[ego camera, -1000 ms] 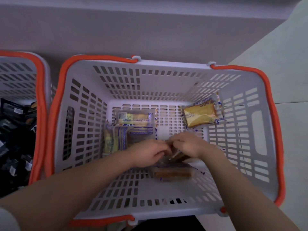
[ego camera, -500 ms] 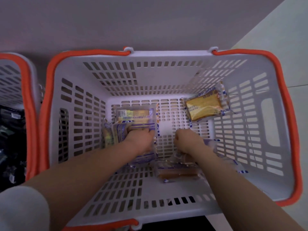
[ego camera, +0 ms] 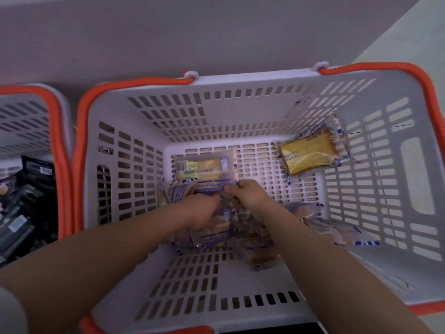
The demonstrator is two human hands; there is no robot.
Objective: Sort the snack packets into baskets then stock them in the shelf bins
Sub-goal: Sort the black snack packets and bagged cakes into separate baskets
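A white slotted basket with orange handles lies below me. Both my arms reach down into it. My left hand and my right hand are side by side on the basket floor, fingers closed on a bunch of clear, blue-striped cake packets. Another such packet lies flat just beyond my fingers. One yellow cake packet leans in the far right corner. More packets lie to the right of my right forearm.
A second white basket with orange handles stands to the left, holding several dark packets. A grey wall runs along the far side. Pale floor shows at the upper right.
My hands, apart half a second ago, have come together again over the packets on the left of the basket floor. The view has shifted, so the basket sits lower and further right.
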